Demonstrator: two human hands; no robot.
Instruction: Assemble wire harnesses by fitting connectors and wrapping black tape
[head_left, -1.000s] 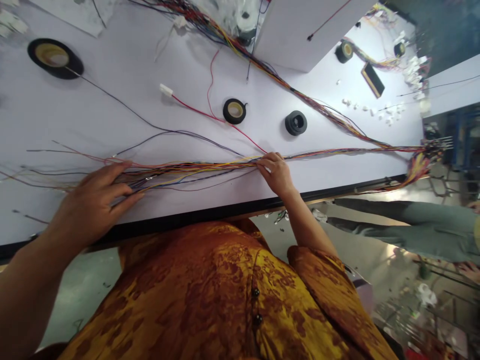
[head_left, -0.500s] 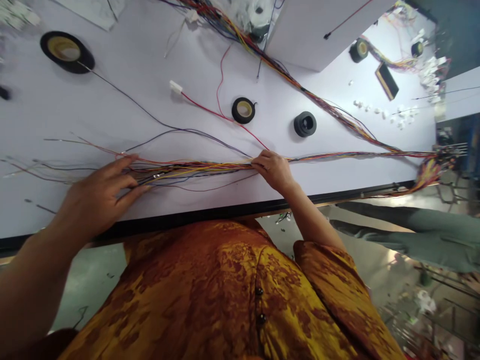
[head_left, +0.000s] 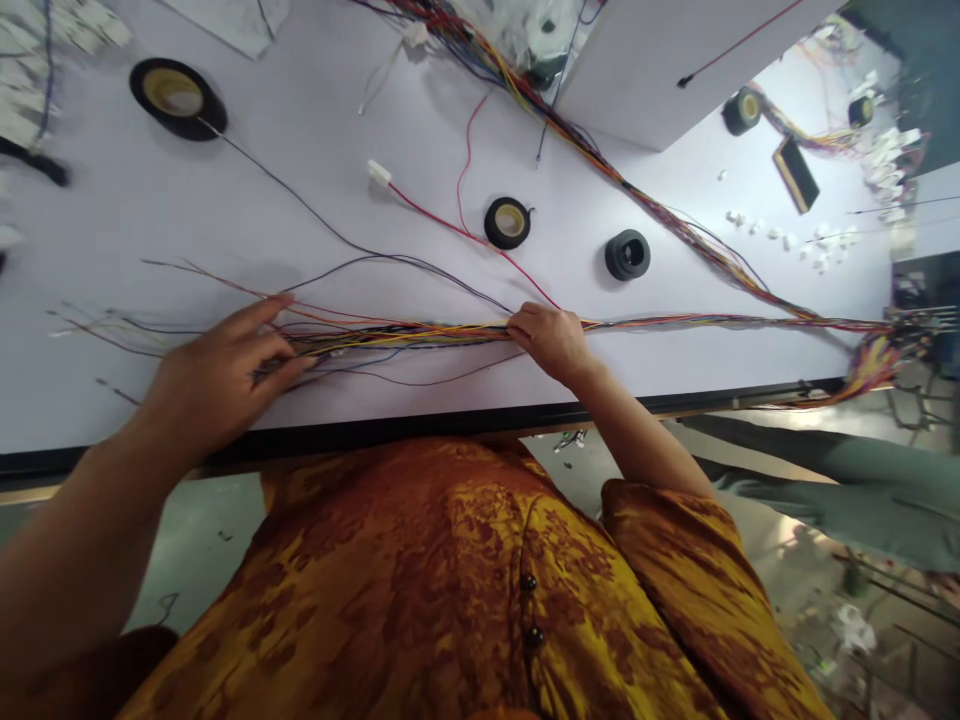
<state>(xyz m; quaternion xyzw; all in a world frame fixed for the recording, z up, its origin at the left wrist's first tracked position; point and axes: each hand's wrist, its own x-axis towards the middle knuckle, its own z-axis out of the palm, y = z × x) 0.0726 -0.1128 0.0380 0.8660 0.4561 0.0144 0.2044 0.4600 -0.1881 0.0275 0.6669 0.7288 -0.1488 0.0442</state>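
Head view: wire bundle (head_left: 420, 336) runs left-right; right-hand fingers (head_left: 534, 322) pinch it, left-hand fingers (head_left: 259, 315) spread over its ends.

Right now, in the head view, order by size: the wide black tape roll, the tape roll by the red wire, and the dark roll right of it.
Largest: the wide black tape roll. The tape roll by the red wire and the dark roll look alike, so they stay unranked.
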